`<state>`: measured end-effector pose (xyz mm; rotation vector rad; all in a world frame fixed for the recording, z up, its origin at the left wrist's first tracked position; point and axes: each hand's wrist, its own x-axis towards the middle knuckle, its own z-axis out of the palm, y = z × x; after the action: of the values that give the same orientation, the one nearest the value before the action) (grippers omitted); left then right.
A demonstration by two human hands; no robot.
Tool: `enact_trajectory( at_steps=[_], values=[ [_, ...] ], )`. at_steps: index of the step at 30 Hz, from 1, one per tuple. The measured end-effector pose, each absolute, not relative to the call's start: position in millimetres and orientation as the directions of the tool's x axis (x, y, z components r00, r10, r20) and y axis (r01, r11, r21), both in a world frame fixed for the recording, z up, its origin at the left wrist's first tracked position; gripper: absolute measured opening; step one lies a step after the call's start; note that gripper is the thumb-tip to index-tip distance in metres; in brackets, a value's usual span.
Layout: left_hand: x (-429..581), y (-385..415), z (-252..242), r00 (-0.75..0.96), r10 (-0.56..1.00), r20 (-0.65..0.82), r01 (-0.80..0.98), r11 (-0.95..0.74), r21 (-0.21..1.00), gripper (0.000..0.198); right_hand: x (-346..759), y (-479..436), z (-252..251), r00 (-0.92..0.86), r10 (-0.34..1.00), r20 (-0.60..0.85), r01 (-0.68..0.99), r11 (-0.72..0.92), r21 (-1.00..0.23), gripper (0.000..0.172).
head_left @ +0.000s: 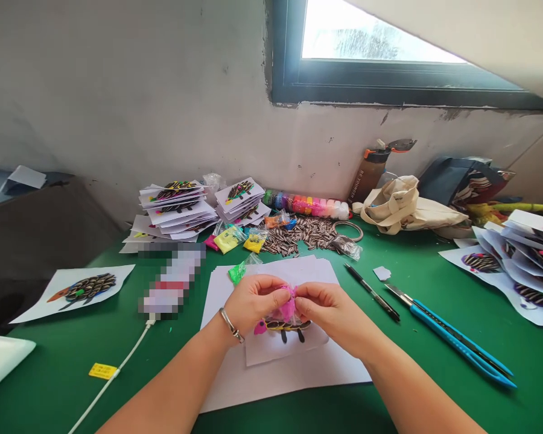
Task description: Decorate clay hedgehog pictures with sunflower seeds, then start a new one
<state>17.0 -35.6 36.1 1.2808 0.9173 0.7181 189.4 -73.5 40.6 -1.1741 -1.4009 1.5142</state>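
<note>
Close together at the middle of the table, my left hand and my right hand are both closed, pinching a small clear bag of pink clay between thumbs and fingers. Just below it lies a card with an animal made of striped seeds, having a pink head and dark legs. My hands cover its upper part. Under the card rests a stack of larger white paper. A bag of green clay sits by the stack's upper left edge.
Right of the paper lie a black pen and a blue craft knife, blade exposed. Behind are loose seeds, yellow clay bags and stacked seed pictures. A white cable runs along the left.
</note>
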Motion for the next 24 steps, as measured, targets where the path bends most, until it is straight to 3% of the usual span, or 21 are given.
enact_trajectory(
  at_steps=[12,17,24],
  values=[
    [23.6,-41.1,37.7,0.402,0.905,-0.14,0.154,0.084,0.985,0.024,189.6,-74.9,35.6,-0.282,0.939,-0.196,0.082,-0.18,-0.98,0.012],
    [24.8,-41.6,37.2,0.432,0.881,-0.191,-0.006,0.215,0.977,0.025,190.1,-74.4,36.8,-0.286,0.936,-0.204,0.017,-0.208,-0.978,0.01],
    [24.7,-39.6,36.2,0.436,0.837,-0.33,-0.23,0.458,0.858,0.033,186.2,-72.9,37.0,-0.3,0.94,-0.162,0.004,-0.169,-0.986,0.011]
  ],
)
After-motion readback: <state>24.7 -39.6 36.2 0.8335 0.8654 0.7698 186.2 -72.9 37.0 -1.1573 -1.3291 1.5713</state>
